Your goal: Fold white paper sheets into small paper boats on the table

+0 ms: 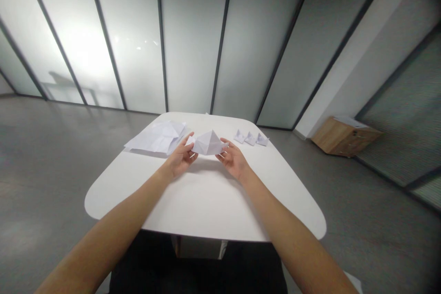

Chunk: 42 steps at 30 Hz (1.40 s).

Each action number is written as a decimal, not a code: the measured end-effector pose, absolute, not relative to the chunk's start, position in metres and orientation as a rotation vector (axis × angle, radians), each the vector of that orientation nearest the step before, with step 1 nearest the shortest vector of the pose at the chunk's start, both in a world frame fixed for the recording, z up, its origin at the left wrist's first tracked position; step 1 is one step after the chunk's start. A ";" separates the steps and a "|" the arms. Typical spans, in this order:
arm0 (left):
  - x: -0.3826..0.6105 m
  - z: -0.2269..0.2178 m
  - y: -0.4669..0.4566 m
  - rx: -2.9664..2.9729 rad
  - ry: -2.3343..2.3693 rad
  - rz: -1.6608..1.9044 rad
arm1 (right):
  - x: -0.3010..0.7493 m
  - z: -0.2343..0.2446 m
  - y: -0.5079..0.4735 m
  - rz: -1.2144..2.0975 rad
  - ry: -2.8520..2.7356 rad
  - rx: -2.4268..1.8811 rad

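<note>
A folded white paper boat, with a pointed peak in its middle, is held just above the table between my two hands. My left hand pinches its left end between thumb and fingers. On the other side, my right hand grips the right tip the same way. Three smaller folded paper pieces stand in a row beyond my right hand. To the left of my left hand lies a loose stack of white paper sheets, some of them creased.
The white table has rounded corners and reaches toward a frosted glass partition. A wooden cabinet with papers on top stands on the grey floor at the right. Below the table's near edge a box-like object shows.
</note>
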<state>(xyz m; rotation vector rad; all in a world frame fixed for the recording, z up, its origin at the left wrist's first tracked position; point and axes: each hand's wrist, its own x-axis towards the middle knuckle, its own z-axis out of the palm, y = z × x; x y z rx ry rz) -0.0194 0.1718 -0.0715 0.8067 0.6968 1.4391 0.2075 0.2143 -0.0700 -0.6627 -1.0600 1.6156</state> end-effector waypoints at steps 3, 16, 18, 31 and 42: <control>-0.020 -0.072 0.172 0.847 0.698 1.438 | 0.208 -0.072 0.215 1.605 -1.076 -0.658; -0.012 -0.078 0.171 1.131 0.904 1.391 | 0.205 -0.079 0.221 1.523 -1.126 -0.719; -0.013 -0.081 0.174 1.147 0.995 1.405 | 0.204 -0.079 0.220 1.464 -1.159 -0.769; -0.031 -0.093 0.186 1.672 1.434 1.440 | 0.205 -0.085 0.227 1.175 -1.121 -0.923; -0.036 -0.095 0.186 2.199 1.572 1.476 | 0.201 -0.081 0.224 1.142 -1.142 -0.950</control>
